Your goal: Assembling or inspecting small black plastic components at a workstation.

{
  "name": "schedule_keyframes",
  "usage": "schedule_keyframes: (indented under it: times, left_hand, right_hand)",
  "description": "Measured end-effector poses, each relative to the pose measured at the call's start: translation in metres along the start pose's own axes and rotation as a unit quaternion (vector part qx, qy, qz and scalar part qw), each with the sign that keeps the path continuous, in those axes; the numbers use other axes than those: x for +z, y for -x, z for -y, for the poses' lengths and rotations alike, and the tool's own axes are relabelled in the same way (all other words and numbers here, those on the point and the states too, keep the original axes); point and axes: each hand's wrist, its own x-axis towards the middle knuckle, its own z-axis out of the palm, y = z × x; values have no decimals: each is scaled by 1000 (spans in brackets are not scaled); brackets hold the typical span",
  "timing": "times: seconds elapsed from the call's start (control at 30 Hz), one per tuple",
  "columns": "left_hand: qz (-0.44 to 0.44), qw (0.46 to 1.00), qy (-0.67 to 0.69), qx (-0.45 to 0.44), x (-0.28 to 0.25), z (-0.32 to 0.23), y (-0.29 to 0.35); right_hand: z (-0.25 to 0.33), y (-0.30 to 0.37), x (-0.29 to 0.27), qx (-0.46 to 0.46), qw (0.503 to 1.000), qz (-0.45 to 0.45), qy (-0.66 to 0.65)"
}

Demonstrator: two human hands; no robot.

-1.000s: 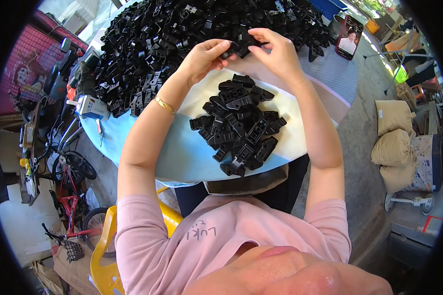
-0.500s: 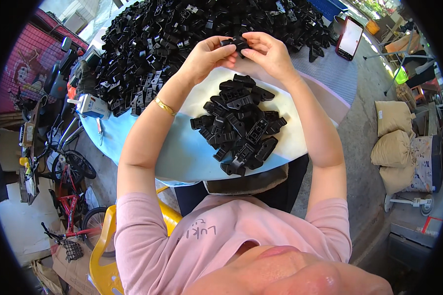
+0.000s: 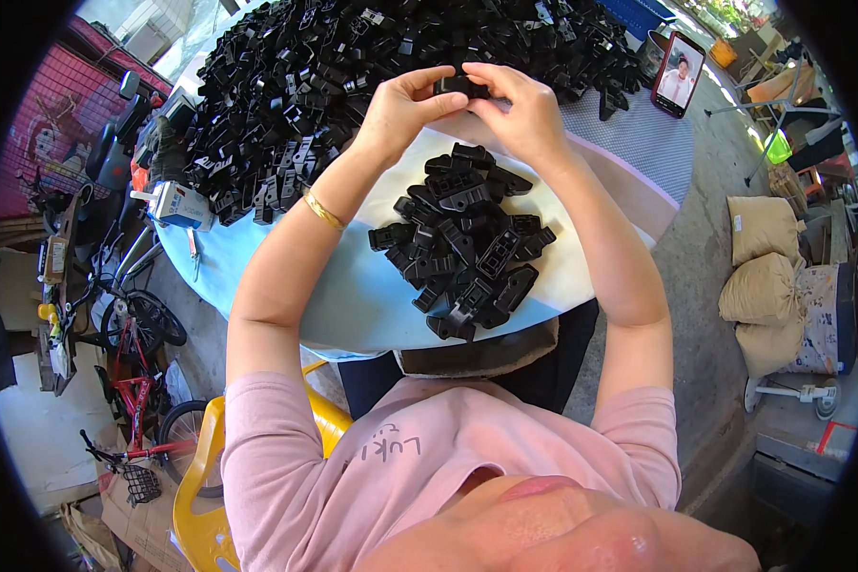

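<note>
Both hands are raised over the round table (image 3: 353, 305) and pinch one small black plastic part (image 3: 462, 87) between them. My left hand (image 3: 400, 110) grips its left end, and my right hand (image 3: 520, 110) grips its right end. A gold bangle (image 3: 322, 210) sits on my left forearm. Below the hands lies a small heap of the same black parts (image 3: 467, 238) near the table's front edge. Behind the hands spreads a large pile of black parts (image 3: 353, 67) across the far half of the table.
A phone (image 3: 678, 74) with a lit screen stands at the table's far right. A small white box (image 3: 179, 203) rests at the left edge. A yellow chair (image 3: 200, 477) and bicycles (image 3: 133, 381) are at the left, filled sacks (image 3: 763, 276) at the right.
The hands stay together on the black part, with only small shifts of the fingers around it. The heaps on the table have not changed.
</note>
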Motion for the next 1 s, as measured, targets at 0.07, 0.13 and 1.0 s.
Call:
schedule_keyframes:
  times: [0.07, 0.13, 1.0]
  left_hand:
    - [0, 994, 103, -27, 6, 2, 1]
    - [-47, 989, 121, -68, 8, 0, 3]
    - [-75, 734, -643, 207, -36, 13, -7]
  right_hand:
    - [5, 2, 5, -55, 994, -32, 90]
    - [7, 4, 10, -79, 988, -51, 122]
    - [-21, 15, 20, 26, 973, 146, 178]
